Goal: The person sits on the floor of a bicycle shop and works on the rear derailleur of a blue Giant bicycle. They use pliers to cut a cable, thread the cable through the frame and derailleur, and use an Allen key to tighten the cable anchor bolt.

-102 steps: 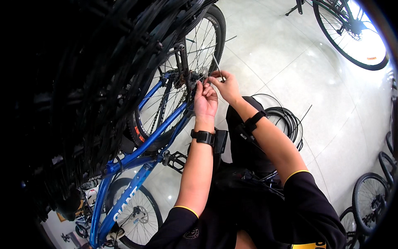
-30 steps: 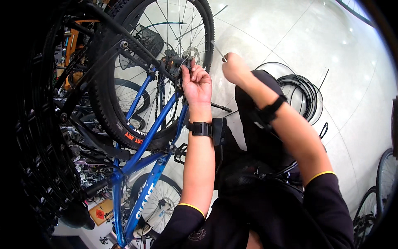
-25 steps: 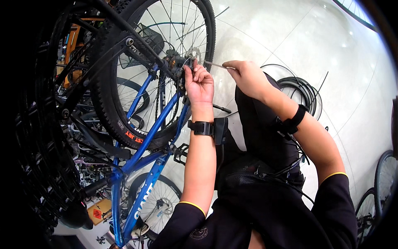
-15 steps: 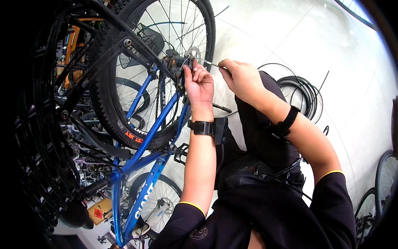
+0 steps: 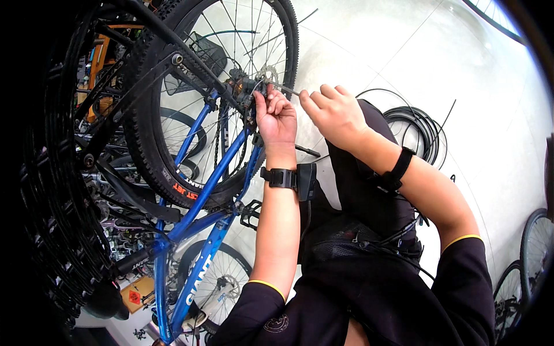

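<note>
My left hand (image 5: 278,120) is at the hub of the knobby black wheel (image 5: 141,124), palm up and fingers curled. Its thumb and index finger are closed beside the brake caliper (image 5: 248,86); what they grip is too small to make out. The toothed metal disc rotor (image 5: 267,75) shows just beyond them. In my right hand (image 5: 337,118), the fingers are wrapped round the end of a thin metal rod-shaped tool (image 5: 287,89). Its far tip reaches the hub area by my left fingertips, where the exact contact is hidden. The wheel belongs to a blue bicycle frame (image 5: 210,179).
Coiled black cable (image 5: 424,130) lies on the pale tiled floor (image 5: 346,40), right of my knee. Black tubes and cables crowd the left side. A pedal (image 5: 250,214) juts out beside my left forearm. More bicycle wheels (image 5: 534,248) stand at the lower right.
My right hand has rolled at the wrist, its knuckles now turned up and its fingers curled differently round the tool. My left hand stays almost in place.
</note>
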